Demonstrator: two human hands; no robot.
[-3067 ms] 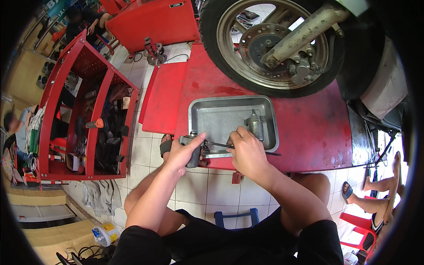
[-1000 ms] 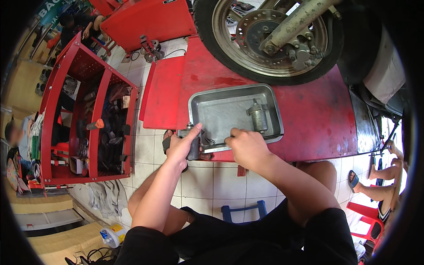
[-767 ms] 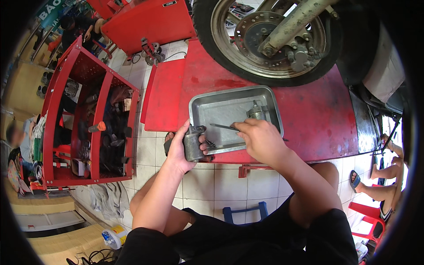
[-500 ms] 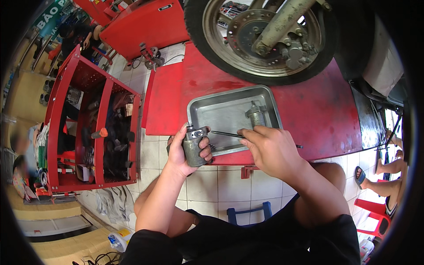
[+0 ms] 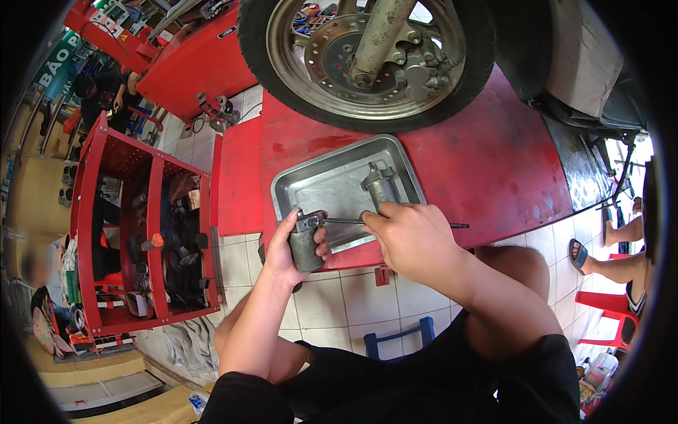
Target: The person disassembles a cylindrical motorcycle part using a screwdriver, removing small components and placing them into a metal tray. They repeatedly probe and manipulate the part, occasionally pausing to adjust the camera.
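Observation:
My left hand [image 5: 281, 256] is closed around a grey cylindrical starter motor [image 5: 305, 250], holding it upright over the tray's near left corner. A thin dark metal rod [image 5: 343, 221] lies across in the closed fingers of my right hand [image 5: 422, 235]. Its left tip meets the top of the motor, at the bracket with the hole; its other end sticks out right of the hand. Behind my right hand a second starter motor [image 5: 382, 188] stands in the shallow metal tray [image 5: 281, 185], its lower part hidden.
The tray rests on a red lift table [image 5: 487, 177], under a motorcycle's front wheel [image 5: 300, 106] with a brake disc. A red tool cart [image 5: 159, 233] stands at the left. A blue stool [image 5: 399, 338] is below; another person's sandalled foot [image 5: 579, 256] shows at right.
The view has shifted, so the wheel and tray sit further left. The rod's tip, apart from the motor's top before, now touches it. Both hands keep their holds.

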